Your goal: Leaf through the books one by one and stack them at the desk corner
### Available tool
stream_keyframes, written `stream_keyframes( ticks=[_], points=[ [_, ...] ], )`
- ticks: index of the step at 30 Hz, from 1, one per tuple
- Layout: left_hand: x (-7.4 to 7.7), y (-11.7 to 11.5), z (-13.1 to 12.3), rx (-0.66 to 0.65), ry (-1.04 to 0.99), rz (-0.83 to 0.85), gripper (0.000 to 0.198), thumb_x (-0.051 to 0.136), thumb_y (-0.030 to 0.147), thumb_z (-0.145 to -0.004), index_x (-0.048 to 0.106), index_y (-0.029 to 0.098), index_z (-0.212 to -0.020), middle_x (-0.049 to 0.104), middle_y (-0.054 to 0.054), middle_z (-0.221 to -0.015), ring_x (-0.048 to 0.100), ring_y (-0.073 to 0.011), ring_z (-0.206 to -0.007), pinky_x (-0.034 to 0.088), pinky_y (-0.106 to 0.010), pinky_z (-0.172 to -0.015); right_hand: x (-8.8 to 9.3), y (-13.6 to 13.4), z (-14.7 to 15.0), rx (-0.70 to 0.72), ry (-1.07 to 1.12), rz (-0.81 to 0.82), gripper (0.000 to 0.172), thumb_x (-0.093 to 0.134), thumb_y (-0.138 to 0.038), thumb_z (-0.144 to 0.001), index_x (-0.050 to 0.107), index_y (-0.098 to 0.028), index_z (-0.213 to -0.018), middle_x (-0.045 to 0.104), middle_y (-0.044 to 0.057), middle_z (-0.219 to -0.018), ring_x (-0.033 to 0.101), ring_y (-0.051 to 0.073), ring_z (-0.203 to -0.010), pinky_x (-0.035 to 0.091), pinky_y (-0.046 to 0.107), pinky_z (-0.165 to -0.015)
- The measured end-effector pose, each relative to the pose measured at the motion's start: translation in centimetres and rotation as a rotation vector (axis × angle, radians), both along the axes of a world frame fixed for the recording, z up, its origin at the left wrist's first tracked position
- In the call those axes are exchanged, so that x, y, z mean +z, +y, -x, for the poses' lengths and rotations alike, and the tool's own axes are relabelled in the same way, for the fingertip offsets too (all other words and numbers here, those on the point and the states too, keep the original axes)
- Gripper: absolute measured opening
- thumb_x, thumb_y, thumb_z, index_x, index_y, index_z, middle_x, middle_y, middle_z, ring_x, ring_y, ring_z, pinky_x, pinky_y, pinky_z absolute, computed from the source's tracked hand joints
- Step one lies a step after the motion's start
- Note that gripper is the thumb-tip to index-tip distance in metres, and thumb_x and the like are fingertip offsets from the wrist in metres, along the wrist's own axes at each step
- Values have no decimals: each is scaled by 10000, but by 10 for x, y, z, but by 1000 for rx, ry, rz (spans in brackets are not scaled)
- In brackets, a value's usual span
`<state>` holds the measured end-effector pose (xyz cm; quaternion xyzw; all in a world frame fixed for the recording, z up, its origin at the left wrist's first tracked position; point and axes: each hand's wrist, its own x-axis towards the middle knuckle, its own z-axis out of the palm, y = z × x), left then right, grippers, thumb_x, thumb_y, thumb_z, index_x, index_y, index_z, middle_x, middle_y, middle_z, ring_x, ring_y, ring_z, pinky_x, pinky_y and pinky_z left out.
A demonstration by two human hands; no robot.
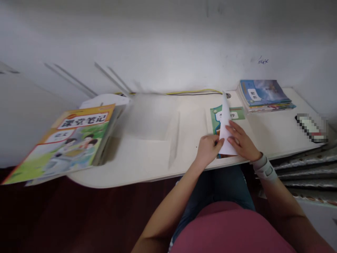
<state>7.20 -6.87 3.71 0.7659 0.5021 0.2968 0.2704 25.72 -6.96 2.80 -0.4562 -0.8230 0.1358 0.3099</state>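
A green-covered book point(214, 121) lies near the front edge of the white table, with a white sheet point(226, 131) raised and folded over part of its cover. My left hand point(209, 149) is closed, thumb and fingers pinching the sheet's lower left edge. On the other side, my right hand point(243, 142) has its fingers stretched out and apart, touching the sheet. Whether this sheet is paper or a plastic cover, I cannot tell. A translucent flat sheet point(150, 117) lies on the table to the left.
At the left, a book stack point(81, 137) overhangs the table point(147, 160). Another stack of books point(265, 93) stands at the back right. A phone-like object point(312, 128), partly pixelated, lies near the right edge. A yellow cable point(195, 91) runs along the wall.
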Motion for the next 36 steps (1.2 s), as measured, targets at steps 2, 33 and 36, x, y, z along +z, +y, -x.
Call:
stream_keyframes(
  ticks=[2, 33, 36],
  points=[
    [-4, 1, 11, -50, 72, -97, 344, 454, 345, -908, 616, 182, -652, 663, -34, -702, 631, -183, -745, 476, -348, -804, 4, 16, 1, 15, -98, -17, 577, 465, -480, -918, 397, -252, -1443, 253, 58, -1571, 178, 273, -1454, 217, 530, -1168],
    [-48, -16, 122, 300, 501, -130, 862, 406, 666, -863, 234, 86, -1476, 477, -215, -1414, 415, -305, -1343, 289, -482, -1113, 1, 40, 126, 117, -583, -7, 431, 446, -369, -933, 536, -175, -1307, 454, 146, -1451, 342, 312, -1371, 211, 587, -1103],
    [-47, -17, 121, 303, 542, -124, 818, 442, 633, -864, 276, 100, -1462, 479, -194, -1420, 403, -296, -1353, 284, -471, -1120, 14, 68, 120, 75, -570, 30, 472, 468, -375, -921, 504, -164, -1342, 401, 157, -1487, 316, 313, -1387, 230, 544, -1105]
  ],
)
